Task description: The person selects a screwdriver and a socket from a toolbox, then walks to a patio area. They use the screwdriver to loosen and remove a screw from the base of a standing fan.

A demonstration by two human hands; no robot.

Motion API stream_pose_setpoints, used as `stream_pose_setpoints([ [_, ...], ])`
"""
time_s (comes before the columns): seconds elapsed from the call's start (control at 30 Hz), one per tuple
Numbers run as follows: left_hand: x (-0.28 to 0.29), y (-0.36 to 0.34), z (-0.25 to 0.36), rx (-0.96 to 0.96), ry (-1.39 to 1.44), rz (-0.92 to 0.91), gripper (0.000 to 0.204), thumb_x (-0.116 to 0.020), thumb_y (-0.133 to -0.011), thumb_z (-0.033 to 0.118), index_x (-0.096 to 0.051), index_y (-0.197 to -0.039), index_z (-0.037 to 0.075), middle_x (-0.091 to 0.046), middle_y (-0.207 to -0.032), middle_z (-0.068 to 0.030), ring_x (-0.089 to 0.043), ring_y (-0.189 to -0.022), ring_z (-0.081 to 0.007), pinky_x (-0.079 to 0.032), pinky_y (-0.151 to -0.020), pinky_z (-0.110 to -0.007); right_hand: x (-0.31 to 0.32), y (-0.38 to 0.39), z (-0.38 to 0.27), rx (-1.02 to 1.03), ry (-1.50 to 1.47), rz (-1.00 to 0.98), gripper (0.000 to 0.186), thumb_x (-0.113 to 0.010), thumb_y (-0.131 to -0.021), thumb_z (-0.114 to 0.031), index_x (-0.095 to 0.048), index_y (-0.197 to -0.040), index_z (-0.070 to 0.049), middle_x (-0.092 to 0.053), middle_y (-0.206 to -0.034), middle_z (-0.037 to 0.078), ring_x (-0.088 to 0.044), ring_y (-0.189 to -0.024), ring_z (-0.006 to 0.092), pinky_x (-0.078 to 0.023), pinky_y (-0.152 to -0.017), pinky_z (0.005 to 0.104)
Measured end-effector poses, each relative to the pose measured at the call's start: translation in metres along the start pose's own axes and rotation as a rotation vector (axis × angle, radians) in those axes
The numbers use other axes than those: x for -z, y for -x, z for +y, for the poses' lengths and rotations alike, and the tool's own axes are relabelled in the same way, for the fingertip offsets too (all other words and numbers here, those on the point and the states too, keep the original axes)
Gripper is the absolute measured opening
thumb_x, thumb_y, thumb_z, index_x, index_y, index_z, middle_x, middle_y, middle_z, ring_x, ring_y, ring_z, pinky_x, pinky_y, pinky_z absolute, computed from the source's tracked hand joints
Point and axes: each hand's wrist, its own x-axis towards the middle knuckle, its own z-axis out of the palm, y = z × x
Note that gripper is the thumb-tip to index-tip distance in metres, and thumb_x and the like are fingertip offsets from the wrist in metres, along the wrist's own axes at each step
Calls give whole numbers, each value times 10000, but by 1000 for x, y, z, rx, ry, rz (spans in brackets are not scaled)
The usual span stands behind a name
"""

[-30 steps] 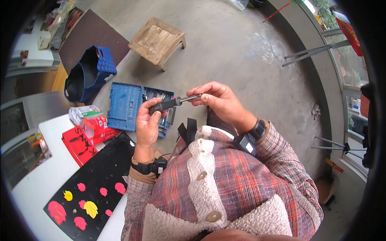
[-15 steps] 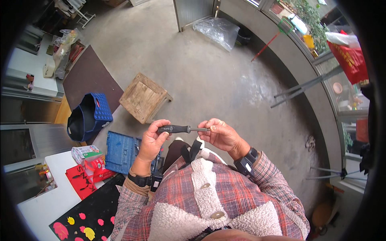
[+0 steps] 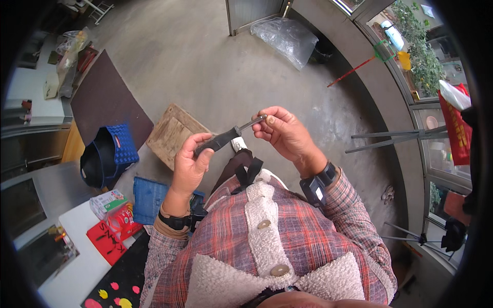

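Observation:
A screwdriver [image 3: 222, 140] with a dark handle and a metal shaft is held up in front of my body, tilted so that its tip points to the upper right. My left hand [image 3: 190, 167] is closed round the handle. With thumb and fingers, my right hand [image 3: 288, 137] pinches the far end of the shaft; whether a separate bit sits at the tip is too small to tell. Below the handle, a wooden stool [image 3: 173, 131] is partly covered by my left hand. A blue plastic case [image 3: 149, 197] lies beside my left wrist.
On the left stand a blue bag [image 3: 122, 149] and a white table [image 3: 77, 226] with a red bag [image 3: 123, 223] and a packet. A brown board [image 3: 110, 102] lies beyond. Clear plastic sheeting [image 3: 287, 38] is at the far wall; grey metal legs [image 3: 385, 141] jut in from the right.
Both hands have lifted the screwdriver away from my body, the right one farther, so it has gone from level to slanting. My view has shifted, and a shoe now shows ahead.

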Motion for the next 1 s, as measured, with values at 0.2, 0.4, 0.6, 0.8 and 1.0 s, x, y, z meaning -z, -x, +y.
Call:
stream_pose_setpoints([
  [0.2, 17, -131, 21, -154, -121, -77, 356, -674, -859, 171, -525, -1140, 10, -575, -881, 16, -495, -727, -16, -413, -622, -165, 4, -102, -60, 52, -8, 42, 148, -545, -925, -118, -566, -1041, -27, -622, -1026, 108, -630, -888, 181, -530, -804, 308],
  [0.4, 35, -251, 45, 176, 79, -143, 321, -656, -875, 174, -530, -1121, 13, -534, -796, 53, -470, -680, -16, -402, -593, -171, 10, -212, -117, 64, -13, 55, 135, -564, -912, -94, -584, -1030, -33, -618, -982, 70, -623, -879, 163, -520, -809, 306],
  [0.6, 49, -388, 54, 127, -22, -146, 286, -629, -885, 151, -528, -1116, 17, -531, -785, 50, -457, -630, -16, -396, -568, -176, 39, -358, -183, -20, 24, -38, 128, -558, -917, -107, -564, -1023, -35, -627, -974, 90, -640, -841, 169, -531, -778, 293],
  [0.8, 92, -479, 94, 201, 79, -38, 216, -553, -913, 151, -529, -1074, 10, -550, -785, 6, -476, -623, -37, -407, -559, -181, 21, -498, -246, -214, 112, -176, 131, -568, -917, -136, -582, -1009, -44, -627, -959, 67, -620, -869, 154, -510, -807, 293],
  [1.0, 171, -535, 100, 101, 361, 315, 208, -511, -929, 189, -531, -1050, 21, -562, -771, -35, -493, -589, -84, -400, -526, -204, 0, -651, -261, -348, 162, -222, 138, -545, -925, -131, -583, -1029, -49, -628, -982, 75, -622, -872, 160, -511, -806, 289],
])
